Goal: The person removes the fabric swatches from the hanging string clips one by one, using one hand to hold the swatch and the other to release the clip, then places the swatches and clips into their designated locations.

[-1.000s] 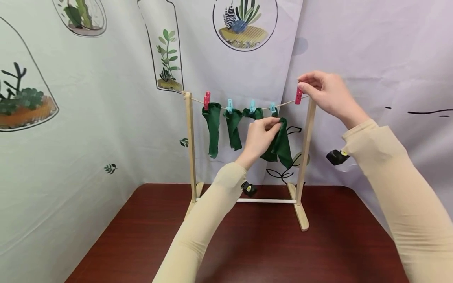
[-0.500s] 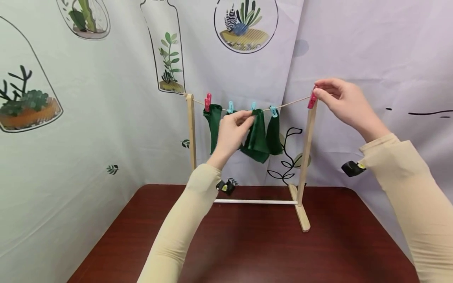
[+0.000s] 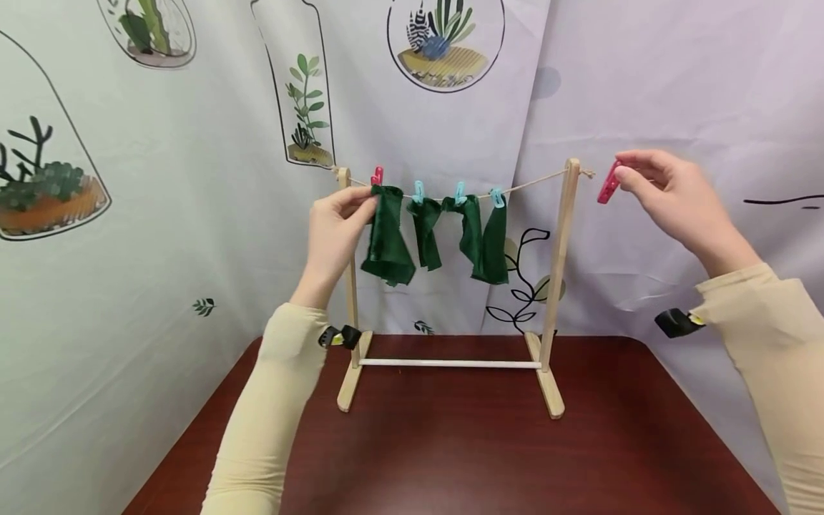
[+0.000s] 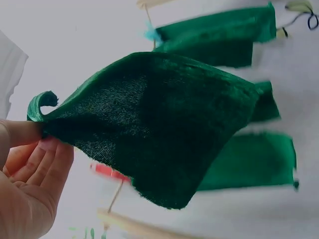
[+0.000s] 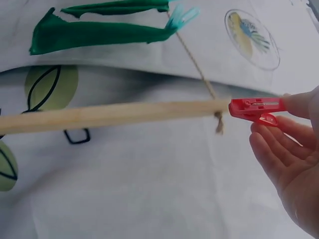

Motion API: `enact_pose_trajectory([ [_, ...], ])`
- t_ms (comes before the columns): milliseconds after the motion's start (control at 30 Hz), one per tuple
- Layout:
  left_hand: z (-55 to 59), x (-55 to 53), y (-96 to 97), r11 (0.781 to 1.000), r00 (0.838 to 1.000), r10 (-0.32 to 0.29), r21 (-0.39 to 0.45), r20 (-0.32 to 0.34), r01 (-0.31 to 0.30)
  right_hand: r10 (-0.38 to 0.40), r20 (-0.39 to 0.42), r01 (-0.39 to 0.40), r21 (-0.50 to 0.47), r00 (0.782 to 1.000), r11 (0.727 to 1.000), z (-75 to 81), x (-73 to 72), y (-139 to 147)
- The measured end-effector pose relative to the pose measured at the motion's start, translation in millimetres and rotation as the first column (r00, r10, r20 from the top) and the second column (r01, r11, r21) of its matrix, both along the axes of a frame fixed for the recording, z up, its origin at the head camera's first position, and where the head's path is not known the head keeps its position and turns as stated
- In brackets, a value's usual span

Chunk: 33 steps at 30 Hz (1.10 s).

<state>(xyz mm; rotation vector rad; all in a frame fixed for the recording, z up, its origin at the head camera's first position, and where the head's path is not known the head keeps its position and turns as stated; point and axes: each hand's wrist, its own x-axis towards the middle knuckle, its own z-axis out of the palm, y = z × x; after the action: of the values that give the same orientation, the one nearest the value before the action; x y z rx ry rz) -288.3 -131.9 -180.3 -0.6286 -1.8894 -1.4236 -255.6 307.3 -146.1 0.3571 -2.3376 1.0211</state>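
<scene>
My left hand (image 3: 337, 225) pinches a piece of dark green velvety cloth (image 4: 154, 124) by one corner. The rest of it hangs loose, in front of the leftmost cloth on the rope in the head view. Off to the right of the stand, my right hand (image 3: 676, 197) holds a red clothespin (image 5: 255, 107) between thumb and fingers, apart from the rope (image 3: 541, 180). Light blue clothespins (image 3: 460, 192) fix more green cloth strips (image 3: 426, 232) to the rope. Another red clothespin (image 3: 378, 174) sits at its left end, partly behind the held cloth.
The rope is strung between two wooden posts (image 3: 558, 265) joined by a white bar (image 3: 450, 364). This stand rests on a dark red-brown table (image 3: 450, 443). Close behind hangs a pale curtain (image 3: 212, 143) printed with plants in jars.
My left hand has carried the held cloth leftward along the rope, from the right end to the left end. My right hand has moved right with the red clothespin, past the right post.
</scene>
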Motion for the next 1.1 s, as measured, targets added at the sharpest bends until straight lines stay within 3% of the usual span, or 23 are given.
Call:
enact_pose_trajectory([
  [200,-13.0,3.1,-39.9,0.996,0.996,0.082,-0.02,0.027,-0.082,0.02,-0.023,-0.022,-0.094,1.0,0.995,-21.8,4.7,17],
  [300,-24.0,5.1,-58.2,0.993,0.991,0.115,-0.035,0.063,-0.113,0.021,-0.053,-0.028,-0.149,0.998,0.988,-34.5,5.5,22],
  [500,-50.2,10.7,-85.1,0.984,0.975,0.169,-0.079,0.145,-0.158,-0.031,-0.064,0.02,-0.169,0.997,0.985,-60.6,8.4,31],
  [833,-91.8,21.8,-118.5,0.96,0.932,0.272,-0.126,0.241,-0.248,-0.079,0.047,0.085,-0.156,0.996,0.984,-104.9,19.4,38],
  [1100,-123.2,30.6,-132.7,0.944,0.893,0.325,-0.163,0.312,-0.287,-0.088,0.107,0.104,-0.153,0.99,0.983,-145.6,26.8,45],
])
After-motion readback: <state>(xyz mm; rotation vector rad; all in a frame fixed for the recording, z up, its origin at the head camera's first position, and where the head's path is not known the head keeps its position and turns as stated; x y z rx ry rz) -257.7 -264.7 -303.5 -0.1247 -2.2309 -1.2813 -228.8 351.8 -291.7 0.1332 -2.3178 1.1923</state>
